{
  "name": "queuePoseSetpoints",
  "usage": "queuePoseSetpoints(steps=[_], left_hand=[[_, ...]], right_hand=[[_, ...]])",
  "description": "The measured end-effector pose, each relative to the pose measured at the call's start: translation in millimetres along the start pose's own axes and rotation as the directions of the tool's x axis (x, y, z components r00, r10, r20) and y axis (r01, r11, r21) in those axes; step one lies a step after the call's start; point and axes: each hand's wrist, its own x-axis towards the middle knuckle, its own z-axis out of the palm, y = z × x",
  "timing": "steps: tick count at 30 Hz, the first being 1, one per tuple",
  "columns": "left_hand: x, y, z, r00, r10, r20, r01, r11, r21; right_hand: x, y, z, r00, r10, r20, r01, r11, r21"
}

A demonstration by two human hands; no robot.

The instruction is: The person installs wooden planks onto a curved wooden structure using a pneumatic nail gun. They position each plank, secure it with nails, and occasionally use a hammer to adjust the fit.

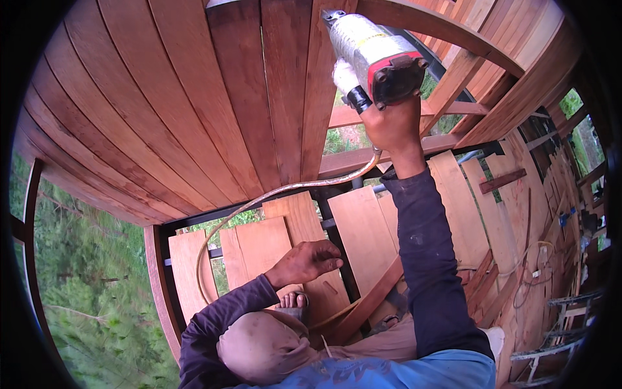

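My right hand (395, 126) is wrapped round the grip of a pneumatic nail gun (372, 48), a silvery tool with a red band and a dark end cap. Its nose rests at or close to the upper edge of a reddish-brown board (321, 84); exact contact is unclear. A yellowish air hose (285, 188) runs from the handle's base, curving down to the left. My left hand (304, 262) is above the plank floor by my bent knee, its fingers curled in and the thumb near them. Whatever lies inside those fingers, if anything, is hidden.
Fitted reddish boards (149, 97) form a curved panel at left. Curved wooden framing (453, 32) with openings stands at right. Loose planks (256, 249) make the floor, with gaps between them. Foliage shows below at left. A metal ladder-like frame (551, 343) lies at lower right.
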Motion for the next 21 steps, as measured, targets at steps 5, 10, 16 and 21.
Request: queuePoseSetpoints(steps=[5, 10, 16, 21], left_hand=[[11, -9, 4, 0.999, 0.029, 0.018, -0.028, 0.998, -0.051], [17, 5, 12, 0.995, 0.006, 0.099, -0.009, 1.000, 0.024], [17, -3, 5, 1.000, -0.020, -0.021, 0.022, 0.995, 0.092], [14, 22, 9, 0.993, -0.092, -0.079, 0.098, 0.992, 0.078]], right_hand=[[-3, 8, 0, 0.992, -0.129, -0.011, 0.124, 0.970, -0.209], [-6, 11, -6, 1.000, 0.011, -0.014, -0.011, 1.000, 0.013], [-84, 47, -62, 0.810, 0.586, 0.022, -0.533, 0.720, 0.444], [-209, 132, -99, 0.393, 0.917, -0.067, -0.620, 0.318, 0.718]])
